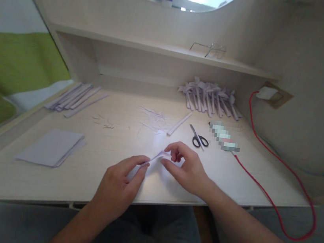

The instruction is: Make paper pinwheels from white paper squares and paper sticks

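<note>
Pinching a thin folded paper (154,158) over the near middle of the table (102,141).
Your left hand (123,180) has its grip closed on the left end, between thumb and fingers; your right hand (190,167) has fingertips at the other end, but whether that grip is closed I cannot tell. Farther off lie the scissors (197,137), with a paper stick (178,123) to their left; paper sheets (51,147) lie at left.
</note>
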Demonstrator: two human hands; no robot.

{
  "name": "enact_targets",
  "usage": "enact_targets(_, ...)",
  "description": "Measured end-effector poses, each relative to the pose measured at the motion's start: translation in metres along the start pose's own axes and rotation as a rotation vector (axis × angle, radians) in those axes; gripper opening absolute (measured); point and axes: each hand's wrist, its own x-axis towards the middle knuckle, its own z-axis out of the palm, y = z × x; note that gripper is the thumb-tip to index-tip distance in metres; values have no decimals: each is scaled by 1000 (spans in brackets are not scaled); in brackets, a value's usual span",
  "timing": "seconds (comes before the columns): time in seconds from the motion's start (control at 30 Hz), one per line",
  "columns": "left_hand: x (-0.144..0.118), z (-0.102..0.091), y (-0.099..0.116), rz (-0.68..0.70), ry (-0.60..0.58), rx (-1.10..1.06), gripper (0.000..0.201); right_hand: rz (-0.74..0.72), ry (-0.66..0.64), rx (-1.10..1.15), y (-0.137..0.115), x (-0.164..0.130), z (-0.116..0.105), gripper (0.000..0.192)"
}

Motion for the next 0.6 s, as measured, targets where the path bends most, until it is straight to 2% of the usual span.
enact_targets(0.07,-3,-1,-3,42,-11,61,19,-104,-13,-123,-2,0,0,15)
enact_targets(0.17,-7,-8,-3,94,-96,136,22,-245,-123,-321,-4,-3,0,14)
enact_targets(0.27,-9,-18,5,186,-193,225,35,-319,-217,-447,-4,-12,-1,14)
enact_targets(0.33,-8,-20,12,269,-162,258,39,-332,-248,-462,-4,-19,-2,15)
enact_targets(0.43,1,-13,19,372,-7,322,40,-351,-252,-437,-3,-28,-4,16)
enact_targets(0.47,4,-10,19,397,-20,337,40,-356,-254,-426,-2,-31,-5,16)
enact_targets(0.6,15,-1,9,455,-195,348,38,-340,-294,-389,3,-38,-9,20)
